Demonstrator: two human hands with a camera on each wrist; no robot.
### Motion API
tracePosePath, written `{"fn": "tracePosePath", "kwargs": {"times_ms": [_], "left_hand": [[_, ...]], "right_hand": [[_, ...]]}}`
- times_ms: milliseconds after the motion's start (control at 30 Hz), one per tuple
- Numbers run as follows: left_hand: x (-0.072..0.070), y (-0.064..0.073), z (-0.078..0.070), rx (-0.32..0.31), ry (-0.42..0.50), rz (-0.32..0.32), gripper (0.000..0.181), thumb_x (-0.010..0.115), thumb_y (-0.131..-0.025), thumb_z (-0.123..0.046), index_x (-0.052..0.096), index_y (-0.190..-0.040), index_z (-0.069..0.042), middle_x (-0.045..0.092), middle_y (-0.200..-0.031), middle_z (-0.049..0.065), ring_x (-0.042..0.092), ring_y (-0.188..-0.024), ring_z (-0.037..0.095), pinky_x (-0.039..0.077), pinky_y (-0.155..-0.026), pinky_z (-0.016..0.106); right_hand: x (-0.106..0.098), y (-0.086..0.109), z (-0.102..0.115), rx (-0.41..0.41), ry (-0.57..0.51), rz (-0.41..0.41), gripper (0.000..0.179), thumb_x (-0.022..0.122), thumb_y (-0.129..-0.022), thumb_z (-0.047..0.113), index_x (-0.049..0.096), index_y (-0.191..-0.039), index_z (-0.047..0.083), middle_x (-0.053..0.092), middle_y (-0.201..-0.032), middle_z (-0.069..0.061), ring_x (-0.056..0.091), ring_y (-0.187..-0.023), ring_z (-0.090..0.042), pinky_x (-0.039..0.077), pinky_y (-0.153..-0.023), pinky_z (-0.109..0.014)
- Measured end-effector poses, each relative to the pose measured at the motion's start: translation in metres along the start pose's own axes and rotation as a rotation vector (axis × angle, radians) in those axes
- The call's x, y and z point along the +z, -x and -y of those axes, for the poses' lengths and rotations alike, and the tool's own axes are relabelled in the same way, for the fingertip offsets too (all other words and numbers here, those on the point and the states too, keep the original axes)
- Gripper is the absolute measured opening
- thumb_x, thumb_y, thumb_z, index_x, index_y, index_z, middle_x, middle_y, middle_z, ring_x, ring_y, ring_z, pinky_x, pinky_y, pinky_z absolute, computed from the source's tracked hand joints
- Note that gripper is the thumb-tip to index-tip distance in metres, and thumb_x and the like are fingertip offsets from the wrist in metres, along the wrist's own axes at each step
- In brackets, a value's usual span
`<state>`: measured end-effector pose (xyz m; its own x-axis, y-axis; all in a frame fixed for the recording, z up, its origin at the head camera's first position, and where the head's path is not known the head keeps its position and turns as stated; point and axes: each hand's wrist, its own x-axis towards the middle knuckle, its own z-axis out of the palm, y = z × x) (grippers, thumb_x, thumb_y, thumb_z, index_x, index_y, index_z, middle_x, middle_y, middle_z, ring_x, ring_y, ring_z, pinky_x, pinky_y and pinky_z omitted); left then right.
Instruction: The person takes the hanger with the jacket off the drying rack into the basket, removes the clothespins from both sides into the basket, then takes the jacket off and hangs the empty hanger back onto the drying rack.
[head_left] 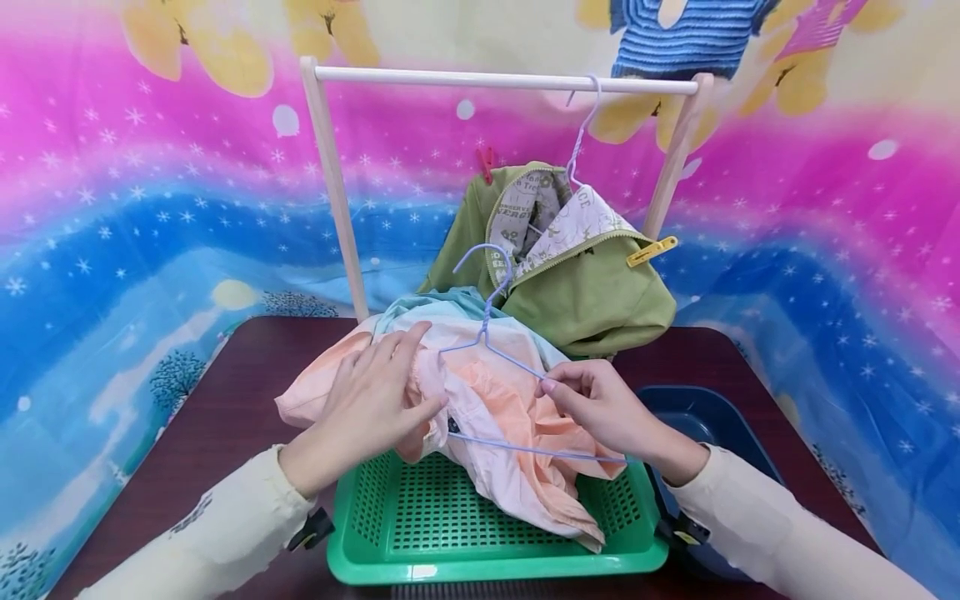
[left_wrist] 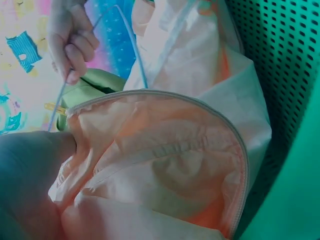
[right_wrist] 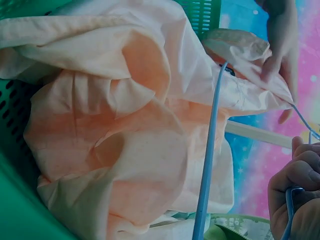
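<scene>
A peach and white zip jacket (head_left: 480,392) with a pale teal part lies bunched over the green basket (head_left: 495,567). My left hand (head_left: 371,396) holds the jacket's edge at the left, its thumb tucked against the cloth. The zip's curve (left_wrist: 195,102) shows close in the left wrist view. A lavender wire hanger (head_left: 486,321) stands hook up, and my right hand (head_left: 611,412) pinches its right shoulder wire. The hanger's left end disappears into the jacket near my left hand, while its bottom bar (right_wrist: 206,170) crosses in front of the peach cloth.
Behind stands a drying rack with a white rail (head_left: 450,77). From it a green jacket (head_left: 600,308) hangs on another hanger, with a yellow clothespin (head_left: 651,251) and a red clothespin (head_left: 487,164) on it. A dark blue basin (head_left: 686,404) sits right of the basket on the dark table (head_left: 247,383).
</scene>
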<state>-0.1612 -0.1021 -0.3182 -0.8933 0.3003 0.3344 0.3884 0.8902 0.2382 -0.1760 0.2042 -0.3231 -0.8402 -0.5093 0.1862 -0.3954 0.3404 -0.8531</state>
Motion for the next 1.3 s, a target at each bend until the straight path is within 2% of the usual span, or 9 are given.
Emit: {"fn": "tracePosePath", "kwargs": {"times_ms": [267, 500, 567, 633, 700, 800, 933, 1133, 1300], "left_hand": [[0.002, -0.003, 0.008, 0.030, -0.015, -0.109, 0.075, 0.069, -0.082, -0.012, 0.041, -0.152, -0.016, 0.060, -0.136, 0.014, 0.060, -0.119, 0.035, 0.045, -0.098, 0.054], [-0.010, -0.001, 0.020, -0.006, -0.033, -0.126, 0.062, 0.070, -0.084, -0.014, 0.051, -0.143, -0.010, 0.059, -0.137, 0.017, 0.056, -0.128, 0.037, 0.046, -0.100, 0.059], [-0.013, 0.000, 0.024, -0.030, -0.060, -0.136, 0.056, 0.072, -0.084, -0.018, 0.056, -0.138, -0.010, 0.066, -0.125, 0.014, 0.065, -0.108, 0.034, 0.054, -0.084, 0.053], [-0.016, 0.002, 0.026, -0.050, -0.090, -0.142, 0.047, 0.073, -0.085, -0.021, 0.060, -0.128, -0.010, 0.070, -0.102, 0.009, 0.067, -0.078, 0.029, 0.053, -0.060, 0.046], [-0.019, 0.003, 0.028, -0.068, -0.116, -0.142, 0.039, 0.074, -0.085, -0.024, 0.061, -0.120, -0.011, 0.065, -0.077, 0.004, 0.055, -0.053, 0.023, 0.042, -0.042, 0.038], [-0.024, 0.006, 0.029, -0.091, -0.117, -0.124, 0.032, 0.072, -0.087, -0.021, 0.063, -0.116, -0.012, 0.053, -0.057, 0.002, 0.041, -0.042, 0.020, 0.031, -0.037, 0.033], [-0.032, 0.008, 0.032, -0.101, -0.007, -0.057, 0.034, 0.067, -0.089, -0.008, 0.066, -0.122, -0.012, 0.058, -0.060, 0.006, 0.041, -0.046, 0.019, 0.033, -0.043, 0.033], [-0.042, 0.005, 0.042, -0.111, 0.238, 0.058, 0.035, 0.057, -0.091, 0.004, 0.071, -0.116, -0.014, 0.075, -0.101, 0.012, 0.047, -0.059, 0.016, 0.040, -0.056, 0.031], [-0.047, 0.002, 0.053, -0.135, 0.435, 0.072, 0.039, 0.053, -0.090, 0.008, 0.073, -0.120, -0.007, 0.074, -0.109, 0.016, 0.048, -0.065, 0.015, 0.042, -0.058, 0.027]], "right_hand": [[-0.005, 0.003, 0.003, -0.004, 0.016, -0.017, 0.022, 0.054, -0.105, 0.013, 0.072, -0.093, 0.009, 0.035, -0.057, 0.007, 0.029, -0.043, -0.010, 0.031, -0.042, -0.027], [-0.018, 0.011, 0.000, 0.003, 0.062, -0.073, 0.020, 0.055, -0.104, 0.011, 0.073, -0.098, 0.005, 0.036, -0.055, 0.010, 0.033, -0.042, -0.009, 0.033, -0.040, -0.028], [-0.022, 0.014, -0.001, 0.012, 0.059, -0.077, 0.021, 0.054, -0.104, 0.012, 0.073, -0.098, 0.005, 0.035, -0.055, 0.010, 0.033, -0.042, -0.010, 0.033, -0.040, -0.028], [-0.025, 0.016, -0.001, 0.019, 0.055, -0.079, 0.020, 0.054, -0.105, 0.013, 0.071, -0.098, 0.004, 0.034, -0.055, 0.010, 0.032, -0.042, -0.011, 0.033, -0.039, -0.028], [-0.027, 0.017, -0.001, 0.019, 0.052, -0.082, 0.021, 0.054, -0.105, 0.013, 0.071, -0.098, 0.003, 0.033, -0.055, 0.009, 0.030, -0.041, -0.012, 0.032, -0.039, -0.028], [-0.030, 0.019, 0.000, 0.012, 0.054, -0.097, 0.021, 0.054, -0.105, 0.012, 0.071, -0.098, 0.003, 0.030, -0.054, 0.006, 0.027, -0.041, -0.014, 0.029, -0.039, -0.029], [-0.036, 0.022, -0.001, 0.015, 0.072, -0.127, 0.021, 0.054, -0.105, 0.012, 0.072, -0.098, 0.004, 0.031, -0.054, 0.005, 0.028, -0.041, -0.014, 0.031, -0.040, -0.030], [-0.043, 0.028, -0.007, 0.011, 0.078, -0.146, 0.022, 0.053, -0.105, 0.011, 0.073, -0.100, 0.003, 0.034, -0.057, 0.004, 0.033, -0.043, -0.016, 0.036, -0.043, -0.031], [-0.048, 0.031, -0.011, 0.000, 0.079, -0.160, 0.023, 0.052, -0.105, 0.010, 0.073, -0.102, 0.002, 0.032, -0.057, 0.003, 0.029, -0.046, -0.016, 0.034, -0.043, -0.032]]}}
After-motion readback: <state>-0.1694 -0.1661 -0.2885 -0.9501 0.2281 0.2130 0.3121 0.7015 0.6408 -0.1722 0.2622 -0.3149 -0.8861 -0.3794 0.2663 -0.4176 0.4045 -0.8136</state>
